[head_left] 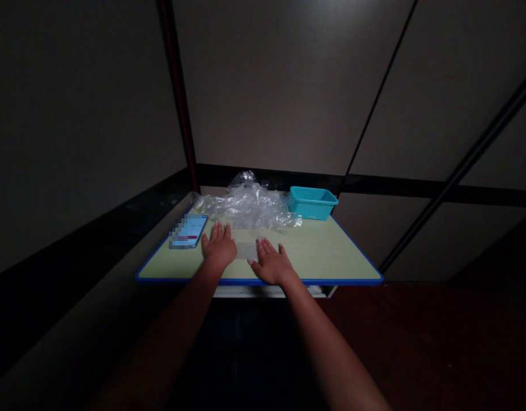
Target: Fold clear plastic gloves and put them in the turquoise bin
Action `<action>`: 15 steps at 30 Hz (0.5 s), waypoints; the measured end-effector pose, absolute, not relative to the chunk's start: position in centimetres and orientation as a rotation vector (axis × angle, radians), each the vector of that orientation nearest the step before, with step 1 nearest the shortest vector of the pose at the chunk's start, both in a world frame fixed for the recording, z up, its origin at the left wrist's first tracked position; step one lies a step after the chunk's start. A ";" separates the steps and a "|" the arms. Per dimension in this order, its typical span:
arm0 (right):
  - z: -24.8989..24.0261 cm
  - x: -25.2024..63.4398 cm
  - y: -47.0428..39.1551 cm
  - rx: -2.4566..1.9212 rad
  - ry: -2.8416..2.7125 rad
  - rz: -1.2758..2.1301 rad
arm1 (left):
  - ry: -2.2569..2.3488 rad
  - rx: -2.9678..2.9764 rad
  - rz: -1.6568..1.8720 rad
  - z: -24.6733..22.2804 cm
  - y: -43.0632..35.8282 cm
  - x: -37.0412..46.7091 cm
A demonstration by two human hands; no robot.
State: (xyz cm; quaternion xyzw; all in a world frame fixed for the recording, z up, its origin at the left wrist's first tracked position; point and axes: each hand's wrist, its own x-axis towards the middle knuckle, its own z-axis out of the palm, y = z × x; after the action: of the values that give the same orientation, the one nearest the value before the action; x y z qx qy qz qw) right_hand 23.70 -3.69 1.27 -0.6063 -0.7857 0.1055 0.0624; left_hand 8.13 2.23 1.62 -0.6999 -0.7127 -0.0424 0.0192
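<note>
On the pale green table (331, 257) with a blue edge, a small flat translucent plastic piece (247, 250) lies between my two hands. My left hand (219, 246) rests flat with its fingers stretched forward, at the piece's left end. My right hand (272, 264) lies palm down at its right end, fingers stretched and thumb apart. Both hands seem to touch the piece, and parts of it may be hidden under them. Beyond the hands spreads a crumpled heap of clear plastic (256, 206).
A phone (193, 231) with a lit, partly blurred screen lies left of my left hand. At the back right corner stands a turquoise plastic basket (310, 210). Wall panels (271, 85) rise behind the table, and a dark red floor (395, 342) shows at the right.
</note>
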 end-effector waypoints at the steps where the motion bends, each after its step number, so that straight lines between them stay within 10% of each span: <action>1: 1.2 23.7 -3.7 -1.831 -2.372 0.321 | -2.169 -2.140 -0.174 1.7 2.0 8.3; 15: 1.3 23.8 -3.7 -1.814 -2.389 0.314 | -2.118 -2.248 -0.308 0.7 3.3 13.9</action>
State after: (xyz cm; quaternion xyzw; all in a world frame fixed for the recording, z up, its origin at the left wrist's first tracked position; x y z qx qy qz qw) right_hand 23.81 -3.69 1.34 -0.6004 -0.7905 0.1038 0.0627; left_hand 13.94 3.27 0.69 -0.7241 -0.6823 -0.0991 0.0187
